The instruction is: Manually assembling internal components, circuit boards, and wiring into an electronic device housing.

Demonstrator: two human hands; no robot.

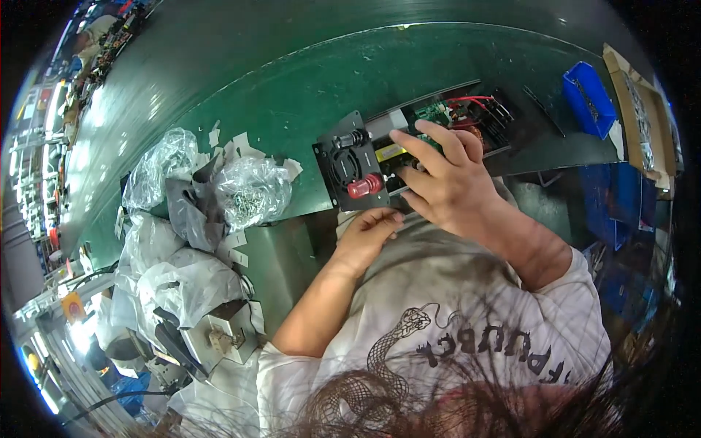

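Observation:
An electronic unit with an open black metal housing (499, 117) lies on the green bench. Its black end panel (321, 155) faces left and carries a round fan grille, a red terminal (363, 187) and a black terminal (349, 139). Inside are a green circuit board, red wires and a part with a yellow label (391, 152). Over the housing, my right hand (447, 179) is open, fingers apart and bent, fingertips near the yellow label and the red terminal's inner end. My left hand (367, 235) is closed just below the panel's near corner; whatever its fingers hold is hidden.
Clear plastic bags (252, 191), one with small metal parts, lie at left with paper scraps and grey bags. A blue bin (588, 99) and a cardboard box (610, 62) stand at right. A thin dark rod (544, 109) lies beyond the housing. The bench edge runs before me.

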